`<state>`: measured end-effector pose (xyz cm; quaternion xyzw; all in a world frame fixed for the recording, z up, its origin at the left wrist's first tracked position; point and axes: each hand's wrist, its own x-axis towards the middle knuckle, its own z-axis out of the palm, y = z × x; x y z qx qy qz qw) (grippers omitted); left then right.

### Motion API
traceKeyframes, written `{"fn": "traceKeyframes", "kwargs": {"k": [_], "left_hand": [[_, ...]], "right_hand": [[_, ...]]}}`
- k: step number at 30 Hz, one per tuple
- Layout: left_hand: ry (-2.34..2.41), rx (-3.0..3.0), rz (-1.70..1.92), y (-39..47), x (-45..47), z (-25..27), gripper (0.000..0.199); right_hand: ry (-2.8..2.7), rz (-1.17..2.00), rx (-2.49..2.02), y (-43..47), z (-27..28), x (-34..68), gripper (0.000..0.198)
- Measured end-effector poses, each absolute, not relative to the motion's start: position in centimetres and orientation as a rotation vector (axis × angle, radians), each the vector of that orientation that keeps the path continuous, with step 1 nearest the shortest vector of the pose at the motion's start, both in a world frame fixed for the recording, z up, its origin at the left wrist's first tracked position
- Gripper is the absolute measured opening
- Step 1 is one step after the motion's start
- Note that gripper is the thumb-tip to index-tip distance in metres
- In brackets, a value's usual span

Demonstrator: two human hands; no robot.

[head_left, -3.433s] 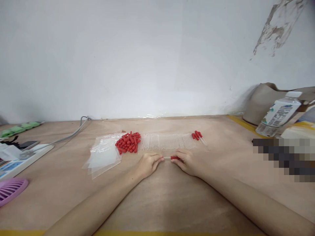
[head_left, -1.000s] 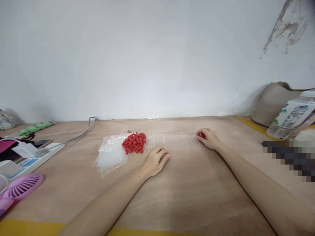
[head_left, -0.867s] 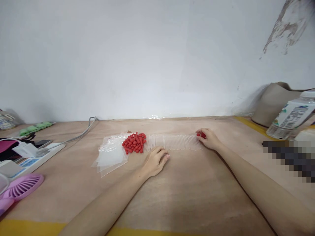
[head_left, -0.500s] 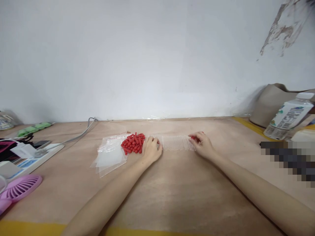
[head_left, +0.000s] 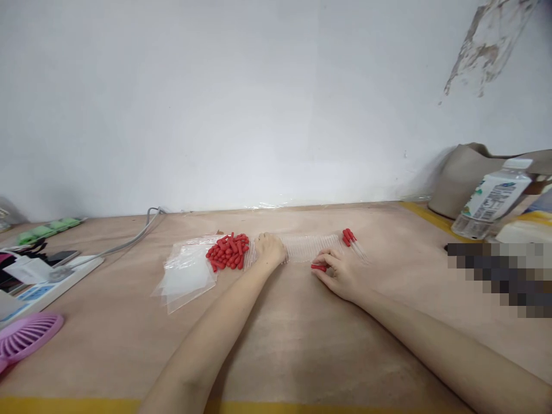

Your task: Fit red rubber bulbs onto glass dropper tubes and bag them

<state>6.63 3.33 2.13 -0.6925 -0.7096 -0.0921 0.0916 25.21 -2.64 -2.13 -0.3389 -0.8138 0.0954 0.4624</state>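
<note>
A few red-topped clear slender tubes (head_left: 348, 236) seemed done as we pinched a red rubbery bulb (head_left: 318, 267) in our right hand (head_left: 339, 276), our left hand (head_left: 270, 248), hold unclear, over bare tubes (head_left: 311, 248) beside heaped bulbs (head_left: 227, 252).

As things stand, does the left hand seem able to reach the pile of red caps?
Probably yes: the left hand is close beside the pile of red caps, with only some flat-lying clear tubes between them.

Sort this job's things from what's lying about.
In the job:
red piece in right hand
heap of red bulbous caps
row of thin clear tubes
red-capped clear tubes
perhaps flat clear plastic bags

Lying about:
pink slatted fan
white power strip
clear plastic bottle
</note>
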Motion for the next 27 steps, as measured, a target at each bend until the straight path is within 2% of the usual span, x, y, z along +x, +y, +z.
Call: {"fn": "traceKeyframes", "kwargs": {"k": [4,12,27], "left_hand": [[-2.112,-2.052,-0.248,3.2,6.7,2.1,0.029],[-2.139,-2.022,-0.270,2.5,7.1,2.1,0.043],[-2.326,-1.933,-0.235,3.4,8.6,3.3,0.030]], "right_hand": [[-1.987,0.171,-0.860,-2.6,-2.3,25.2,0.014],[-2.035,0.168,-0.867,-2.9,-1.9,25.2,0.016],[-2.066,0.205,-0.942,-3.4,-1.5,25.2,0.019]]}}
